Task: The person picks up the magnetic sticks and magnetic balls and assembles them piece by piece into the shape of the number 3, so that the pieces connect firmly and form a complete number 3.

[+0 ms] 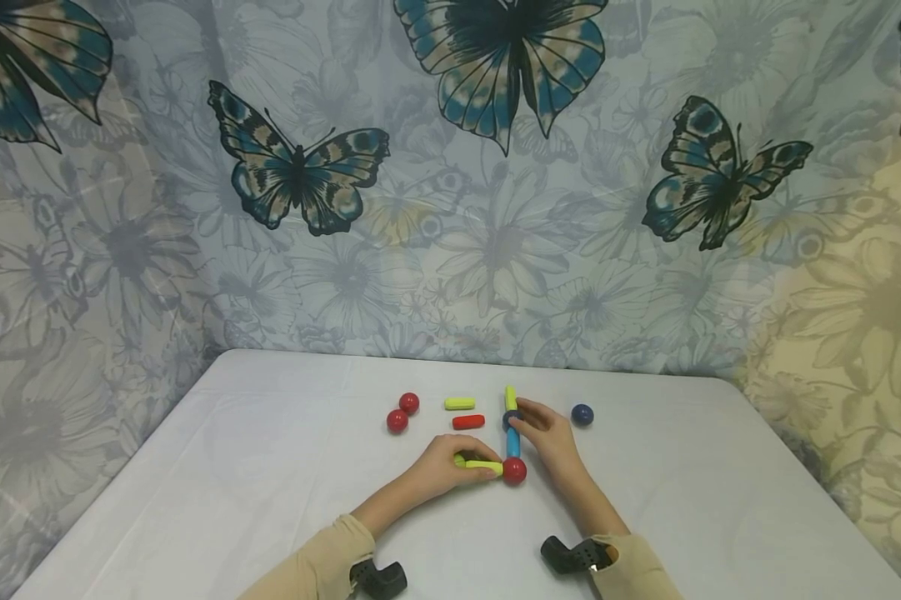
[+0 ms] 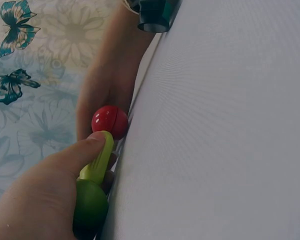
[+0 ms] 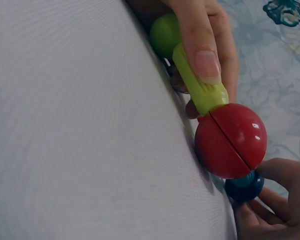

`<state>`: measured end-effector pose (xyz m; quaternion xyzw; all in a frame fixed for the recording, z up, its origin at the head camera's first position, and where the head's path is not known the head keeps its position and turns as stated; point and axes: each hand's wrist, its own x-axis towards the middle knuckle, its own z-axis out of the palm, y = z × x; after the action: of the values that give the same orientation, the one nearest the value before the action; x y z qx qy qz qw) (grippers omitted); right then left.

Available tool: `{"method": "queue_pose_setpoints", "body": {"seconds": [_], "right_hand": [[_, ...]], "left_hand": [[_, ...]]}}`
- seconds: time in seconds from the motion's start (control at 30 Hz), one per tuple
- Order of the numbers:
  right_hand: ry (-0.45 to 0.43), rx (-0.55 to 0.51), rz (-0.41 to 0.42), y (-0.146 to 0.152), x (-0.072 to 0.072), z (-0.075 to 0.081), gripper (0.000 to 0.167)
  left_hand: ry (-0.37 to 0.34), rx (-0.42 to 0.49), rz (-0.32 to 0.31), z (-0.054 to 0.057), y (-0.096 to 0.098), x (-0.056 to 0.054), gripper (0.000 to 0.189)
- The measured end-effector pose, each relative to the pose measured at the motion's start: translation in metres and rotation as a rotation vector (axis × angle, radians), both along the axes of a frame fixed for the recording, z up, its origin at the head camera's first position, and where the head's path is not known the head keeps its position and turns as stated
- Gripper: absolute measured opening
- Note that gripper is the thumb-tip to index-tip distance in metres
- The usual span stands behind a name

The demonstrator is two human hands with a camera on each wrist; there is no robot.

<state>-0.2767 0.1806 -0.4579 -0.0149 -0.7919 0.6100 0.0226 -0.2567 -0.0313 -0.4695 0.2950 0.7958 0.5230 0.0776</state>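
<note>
My left hand (image 1: 450, 460) pinches a yellow-green rod (image 3: 196, 82) between thumb and fingers. A green ball (image 2: 90, 207) sits at the rod's near end, partly covered by that hand in the head view. Its other end meets a red ball (image 1: 514, 471). From the red ball a blue rod (image 1: 513, 444) runs away across the table to a dark blue ball (image 3: 245, 189), and a second yellow-green rod (image 1: 510, 396) extends beyond it. With thumb and fingers, my right hand (image 1: 549, 433) holds the dark blue ball. These pieces form an L shape on the table.
Two loose red balls (image 1: 397, 422) lie at the back left of the white table (image 1: 307, 408). Near them are a loose yellow-green rod (image 1: 460, 403) and a red rod (image 1: 468, 422). Another dark blue ball (image 1: 582, 415) is right of my right hand. A butterfly-patterned cloth (image 1: 510, 250) hangs behind.
</note>
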Motion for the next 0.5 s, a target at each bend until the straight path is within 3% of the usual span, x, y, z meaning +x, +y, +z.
{"method": "queue_pose_setpoints", "body": {"seconds": [0.5], "right_hand": [[0.005,0.018,0.013,0.0007,0.0028,-0.0024,0.052]], "left_hand": [[0.024,0.01,-0.015,-0.0009,-0.0006,-0.0007,0.021]]}}
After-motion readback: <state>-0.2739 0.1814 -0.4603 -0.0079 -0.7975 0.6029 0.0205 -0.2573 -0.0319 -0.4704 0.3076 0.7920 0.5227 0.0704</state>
